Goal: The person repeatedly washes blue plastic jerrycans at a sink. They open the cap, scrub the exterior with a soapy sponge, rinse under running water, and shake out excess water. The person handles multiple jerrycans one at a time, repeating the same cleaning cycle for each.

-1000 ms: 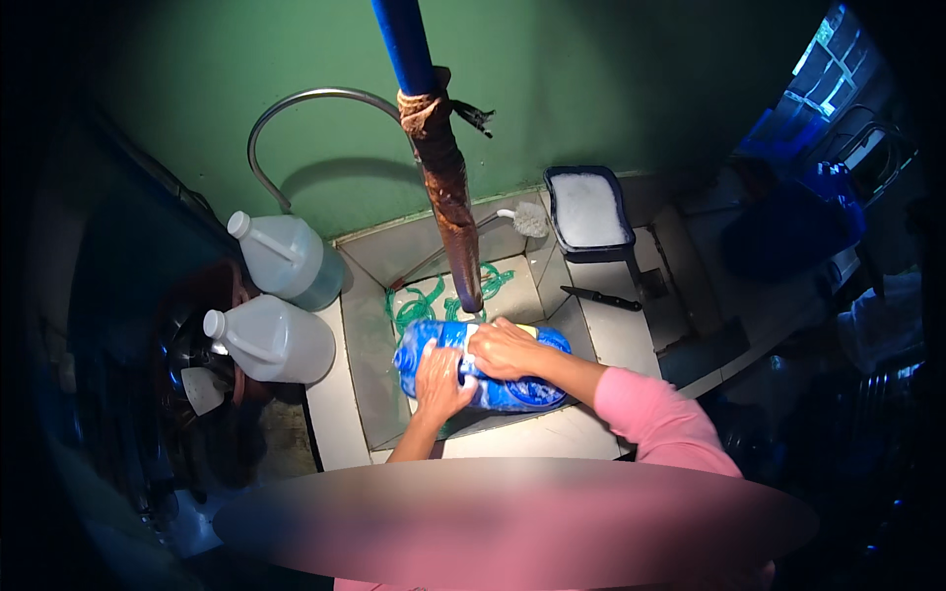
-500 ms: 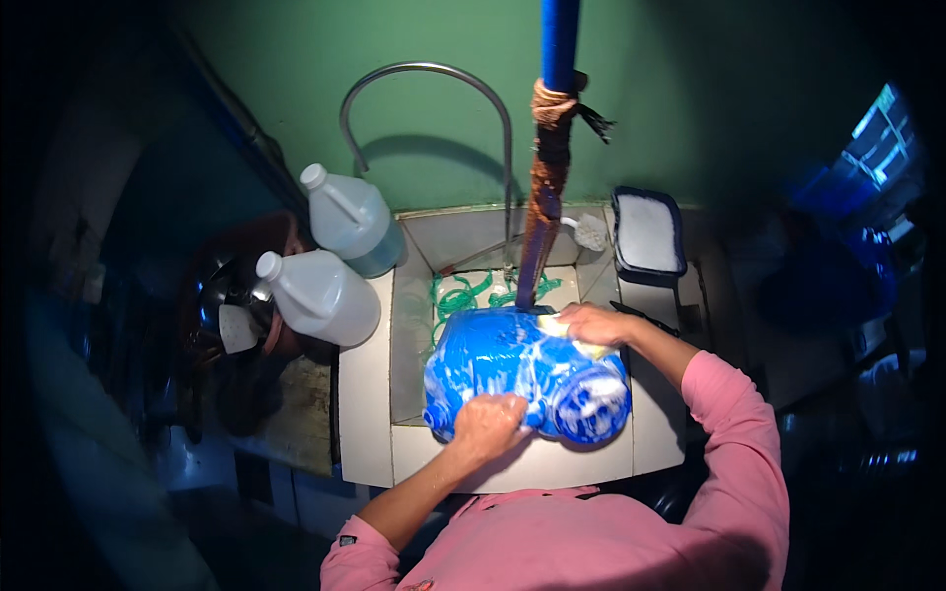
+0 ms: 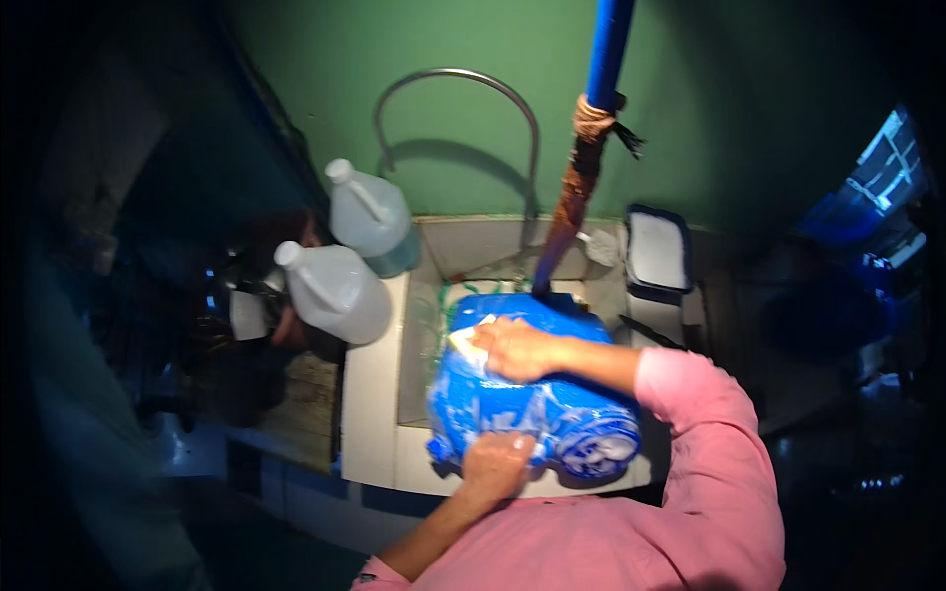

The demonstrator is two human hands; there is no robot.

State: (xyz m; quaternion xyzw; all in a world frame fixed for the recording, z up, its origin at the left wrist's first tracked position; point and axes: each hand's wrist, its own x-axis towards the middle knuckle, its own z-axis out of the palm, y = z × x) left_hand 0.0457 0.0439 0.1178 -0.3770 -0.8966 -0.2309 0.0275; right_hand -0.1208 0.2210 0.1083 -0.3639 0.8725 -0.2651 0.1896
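Here's the big blue container, lying on its side across the sink, its near side over the front ledge, streaked all over with white suds. Foam lies thick on the round cap at its right end. And the right hand is on top, fingers bent over a pale yellow sponge, pressing it flat to the blue wall! Down at the near side, the left hand is curled closed against the container, gripping it low; I can't tell whether a handle sits inside that fist.

Behind, a bit of green tangle peeks out of the grey-walled sink, and a wrapped pole slants down just past the container. Over on the left stand two white-capped jugs, one cloudy white, the other half-filled with bluish liquid. To the right, a dark tub of white stuff, a white brush beside it, and a dark-handled knife close to the container.
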